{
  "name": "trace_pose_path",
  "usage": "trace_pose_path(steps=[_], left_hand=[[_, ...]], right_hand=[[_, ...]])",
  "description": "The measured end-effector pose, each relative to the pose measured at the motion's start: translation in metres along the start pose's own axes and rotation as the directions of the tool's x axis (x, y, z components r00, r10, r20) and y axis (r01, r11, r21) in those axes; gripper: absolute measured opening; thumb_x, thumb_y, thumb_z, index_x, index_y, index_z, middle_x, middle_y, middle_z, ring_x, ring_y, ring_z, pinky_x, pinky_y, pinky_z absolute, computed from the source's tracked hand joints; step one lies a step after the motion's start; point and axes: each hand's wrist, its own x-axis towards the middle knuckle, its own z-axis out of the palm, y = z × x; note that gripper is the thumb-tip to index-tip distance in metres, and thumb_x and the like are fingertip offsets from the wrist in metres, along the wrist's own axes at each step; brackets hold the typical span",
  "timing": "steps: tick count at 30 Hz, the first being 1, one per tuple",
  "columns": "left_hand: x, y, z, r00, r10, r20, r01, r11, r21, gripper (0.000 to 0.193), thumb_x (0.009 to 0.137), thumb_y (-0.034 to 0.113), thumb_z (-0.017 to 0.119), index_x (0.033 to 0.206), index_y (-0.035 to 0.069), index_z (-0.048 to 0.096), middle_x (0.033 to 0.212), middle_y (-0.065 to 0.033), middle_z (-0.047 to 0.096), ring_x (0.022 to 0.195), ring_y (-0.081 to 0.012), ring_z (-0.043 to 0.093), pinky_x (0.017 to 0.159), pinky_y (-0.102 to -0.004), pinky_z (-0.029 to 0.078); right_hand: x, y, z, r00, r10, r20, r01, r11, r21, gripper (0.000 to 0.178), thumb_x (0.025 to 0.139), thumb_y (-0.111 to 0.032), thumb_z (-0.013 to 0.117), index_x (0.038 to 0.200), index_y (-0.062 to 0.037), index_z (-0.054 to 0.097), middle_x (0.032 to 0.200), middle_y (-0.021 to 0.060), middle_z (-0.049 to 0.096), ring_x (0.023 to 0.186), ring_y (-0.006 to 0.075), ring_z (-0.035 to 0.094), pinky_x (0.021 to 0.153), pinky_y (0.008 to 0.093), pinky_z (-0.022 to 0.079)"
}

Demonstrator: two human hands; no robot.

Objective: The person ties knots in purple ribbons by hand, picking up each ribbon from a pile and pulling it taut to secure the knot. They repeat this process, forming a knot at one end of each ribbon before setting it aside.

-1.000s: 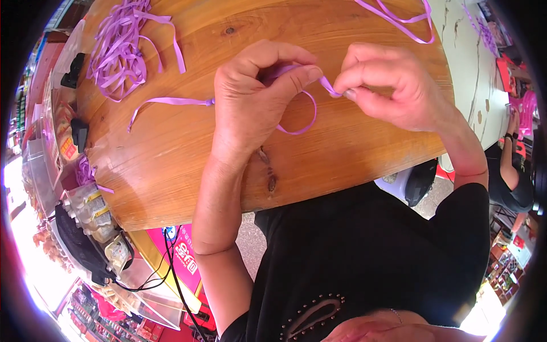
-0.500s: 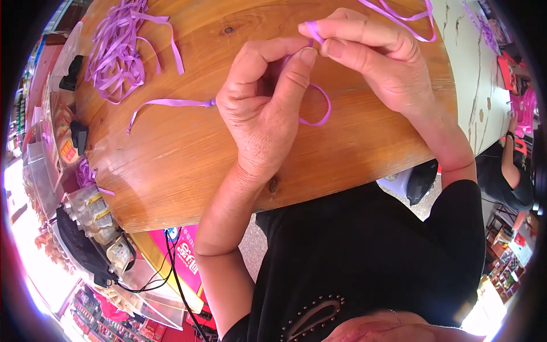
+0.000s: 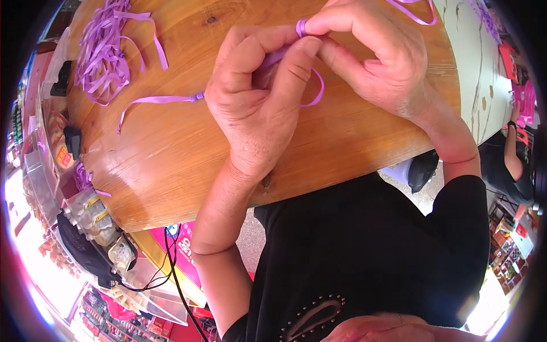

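Note:
Both hands meet over the wooden table, working one purple ribbon (image 3: 161,99). My left hand (image 3: 253,100) pinches it between thumb and forefinger, and the ribbon runs back through the palm. My right hand (image 3: 379,60) is closed on the same ribbon, its fingertips right beside the left ones. Small purple coils wrap the ribbon at the pinch. A loop hangs below the fingers, while a flat tail with a small knot comes out to the left of my left hand and lies on the wood. The ribbon inside the left palm is partly hidden.
A tangled heap of purple ribbon (image 3: 105,62) lies at the far left of the wooden table (image 3: 171,165). More ribbon (image 3: 419,14) sits at the far right, beside a white marbled surface (image 3: 478,85). Packaged goods and a black mesh item (image 3: 85,245) stand off the left edge. Another person (image 3: 507,159) is at right.
My right fingers have come down and closer to the left fingertips, and the ribbon now shows as close coils there. The hanging loop looks smaller. The whole view has shifted slightly.

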Motion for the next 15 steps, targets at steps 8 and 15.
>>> trace_pose_path(steps=[8, 15], left_hand=[[0.0, 0.005, -0.004, 0.988, -0.15, 0.019, 0.151, 0.982, -0.116, 0.004, 0.084, 0.003, 0.066, 0.087, 0.001, 0.065, 0.074, 0.0039, 0.057, 0.066, -0.0009, 0.048, 0.059, -0.0152, 0.039], [0.0, 0.011, 0.001, 0.98, -0.182, 0.076, 0.195, 0.947, -0.255, 0.006, 0.086, 0.002, 0.063, 0.091, 0.0, 0.063, 0.076, 0.0033, 0.058, 0.072, -0.0011, 0.05, 0.065, -0.0147, 0.041]], right_hand=[[-0.001, 0.036, 0.021, 0.977, -0.208, -0.039, 0.211, 0.967, 0.144, 0.02, 0.078, 0.0, 0.067, 0.096, -0.0024, 0.061, 0.089, 0.0104, 0.062, 0.082, 0.0224, 0.062, 0.07, 0.0282, 0.049], [0.001, 0.048, 0.017, 0.961, -0.275, -0.042, 0.217, 0.647, 0.731, 0.017, 0.086, -0.003, 0.061, 0.103, 0.0001, 0.059, 0.096, 0.0067, 0.063, 0.09, 0.0138, 0.061, 0.078, 0.0255, 0.05]])
